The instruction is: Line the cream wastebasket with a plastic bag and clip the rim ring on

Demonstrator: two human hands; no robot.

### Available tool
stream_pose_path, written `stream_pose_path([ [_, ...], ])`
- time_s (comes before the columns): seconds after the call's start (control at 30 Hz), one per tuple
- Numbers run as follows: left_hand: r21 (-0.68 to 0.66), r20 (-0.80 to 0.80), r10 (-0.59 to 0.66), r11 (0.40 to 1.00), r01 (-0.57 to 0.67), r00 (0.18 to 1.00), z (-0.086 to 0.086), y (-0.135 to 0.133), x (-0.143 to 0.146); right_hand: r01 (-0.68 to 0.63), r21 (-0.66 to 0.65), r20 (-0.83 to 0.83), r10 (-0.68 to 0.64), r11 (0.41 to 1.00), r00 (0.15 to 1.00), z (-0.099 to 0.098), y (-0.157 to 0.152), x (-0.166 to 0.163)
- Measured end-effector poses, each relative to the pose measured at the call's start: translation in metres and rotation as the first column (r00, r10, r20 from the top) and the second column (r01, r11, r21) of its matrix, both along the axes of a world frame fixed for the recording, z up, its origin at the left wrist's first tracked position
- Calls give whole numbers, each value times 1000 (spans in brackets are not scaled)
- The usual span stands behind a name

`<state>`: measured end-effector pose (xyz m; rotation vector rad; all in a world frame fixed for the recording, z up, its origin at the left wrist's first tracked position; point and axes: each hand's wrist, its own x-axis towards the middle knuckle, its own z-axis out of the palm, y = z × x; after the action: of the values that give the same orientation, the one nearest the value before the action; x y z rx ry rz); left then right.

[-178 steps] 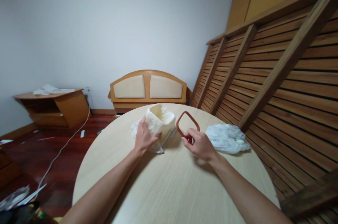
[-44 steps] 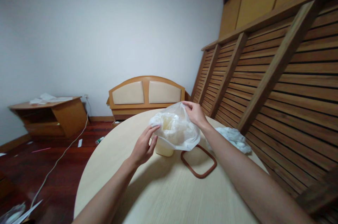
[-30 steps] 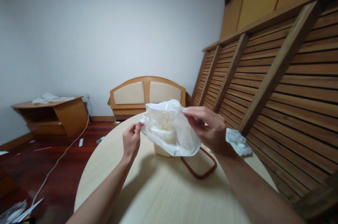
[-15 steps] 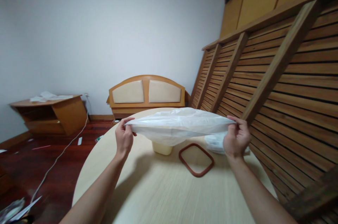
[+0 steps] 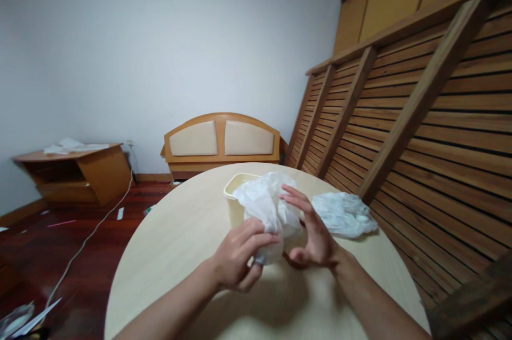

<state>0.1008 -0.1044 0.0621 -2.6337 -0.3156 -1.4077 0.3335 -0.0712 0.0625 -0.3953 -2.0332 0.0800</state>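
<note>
My left hand is closed on a thin white plastic bag, which hangs bunched above the table. On the bag's right side is my right hand, its fingers spread and its thumb apart; the fingertips are at the bag's edge, and I cannot tell whether they touch it. Behind the bag stands a cream plastic bin, its right part hidden by the bag. A brown rounded-square ring lies on the table, mostly covered by my right hand and the bag.
The round pale table carries a crumpled heap of plastic bags at its right. A slatted wooden panel leans along the right side. Beyond the table stands a headboard, and a low cabinet is at the left.
The bag, stretched wide between both hands before, is now gathered and bunched. Both hands came inward and nearer to me; the right hand's fingers opened. More of the bin's rim shows.
</note>
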Motion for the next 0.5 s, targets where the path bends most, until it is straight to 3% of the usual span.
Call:
stream_pose_path([
  [0.07, -17, -90, -6, 1000, 5, 996, 1, -4, 7, -41, 45, 131, 35, 998, 991, -5, -2, -8],
  [0.13, -21, -118, -31, 999, 28, 993, -1, -3, 9, -26, 34, 155, 21, 999, 988, -11, 0, -11],
  [0.2, 1, -66, -22, 1000, 22, 998, -4, 3, 6, 30, -27, 34, -29, 999, 999, -15, 4, -8],
  [0.27, 17, 38, 81, 997, -81, 996, -8, 13, 0, 81, -126, -196, -105, 989, 975, -15, 10, -1],
  [0.33, -22, 87, 258, 966, -257, 962, -11, 25, -8, 95, -211, -436, -181, 973, 882, -10, 17, 8],
  [0.4, -91, 16, 415, 906, -412, 909, -14, 36, -16, 89, -261, -602, -234, 961, 764, -3, 26, 19],
  [0.5, -122, -102, 522, 838, -532, 847, -19, 48, -25, 150, -290, -738, -321, 945, 593, 2, 44, 43],
])
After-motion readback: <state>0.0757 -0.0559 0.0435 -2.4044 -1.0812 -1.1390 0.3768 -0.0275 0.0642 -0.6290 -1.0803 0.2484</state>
